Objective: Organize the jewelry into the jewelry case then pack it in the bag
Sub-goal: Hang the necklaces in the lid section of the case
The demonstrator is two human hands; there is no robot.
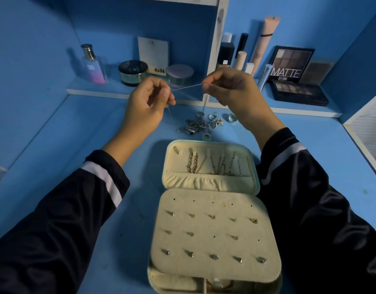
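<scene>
A thin silver chain (186,87) is stretched between my two hands above the blue desk. My left hand (150,100) pinches one end and my right hand (227,88) pinches the other, with a short length of chain hanging below the right fingers. Under them lies a small heap of silver rings and jewelry (198,124). The cream jewelry case (255,166) lies open in front of me. Several necklaces hang in its lid, and its earring panel (214,240) holds several studs.
On the rear shelf (93,91) stand a perfume bottle (93,64), round compacts (133,72) and a card. To the right are tubes, bottles and eyeshadow palettes (297,93). A single ring (232,118) lies on the desk beside the heap.
</scene>
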